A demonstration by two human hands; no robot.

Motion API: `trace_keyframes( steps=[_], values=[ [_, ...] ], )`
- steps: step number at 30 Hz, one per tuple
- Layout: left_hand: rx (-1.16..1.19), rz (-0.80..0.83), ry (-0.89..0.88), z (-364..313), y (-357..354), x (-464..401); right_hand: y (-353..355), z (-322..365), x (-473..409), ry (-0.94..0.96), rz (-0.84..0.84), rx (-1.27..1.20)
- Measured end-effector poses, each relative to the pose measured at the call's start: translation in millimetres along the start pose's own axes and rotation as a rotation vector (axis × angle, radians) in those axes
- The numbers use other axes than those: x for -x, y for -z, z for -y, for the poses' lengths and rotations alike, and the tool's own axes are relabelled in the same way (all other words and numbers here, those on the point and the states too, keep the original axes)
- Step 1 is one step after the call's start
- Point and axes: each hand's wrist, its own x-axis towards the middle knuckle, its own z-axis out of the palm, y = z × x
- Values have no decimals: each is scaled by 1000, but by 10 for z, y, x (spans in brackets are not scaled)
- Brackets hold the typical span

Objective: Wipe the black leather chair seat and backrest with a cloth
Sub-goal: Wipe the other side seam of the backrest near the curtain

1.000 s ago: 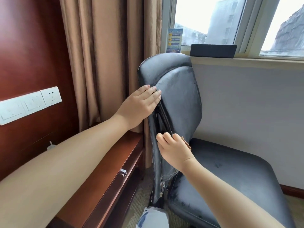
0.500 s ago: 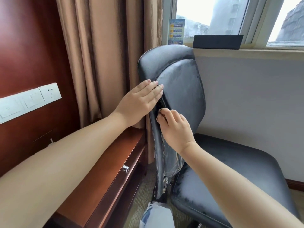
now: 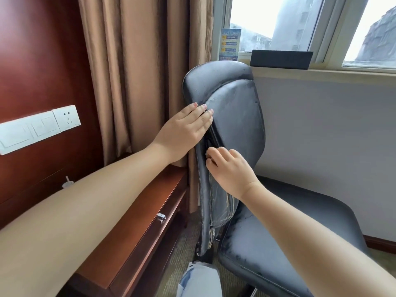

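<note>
Working the backrest's side edge

My left hand [image 3: 184,130] lies flat, fingers straight, on the backrest [image 3: 233,116], which stands upright before me. My right hand [image 3: 229,170], just below and nearer the seat [image 3: 278,239], curls at the seam; any cloth is hidden.

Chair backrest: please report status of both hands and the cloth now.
Left hand flat on backrest edge. Right hand, fingers curled at side seam; cloth not visible. Seat unobstructed.
</note>
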Motion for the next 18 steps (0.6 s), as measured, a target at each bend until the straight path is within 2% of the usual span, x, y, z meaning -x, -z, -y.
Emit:
trace_keyframes(
  steps=[3,5,8,14,18],
  values=[
    [-54,6,-70,69,-25,25,25,-54,-135,-122,-172,-54],
    [-87,-11,-124,127,-55,37,7,-68,-207,-138,-222,-57],
    [-122,-37,-148,157,-82,44,-75,-51,-197,-135,-199,-69],
    [-105,-10,-21,8,-103,68,-175,5,-5,13,-148,-36],
    [-119,7,23,-60,-99,47,-179,-30,122,120,-5,-27]
  ],
)
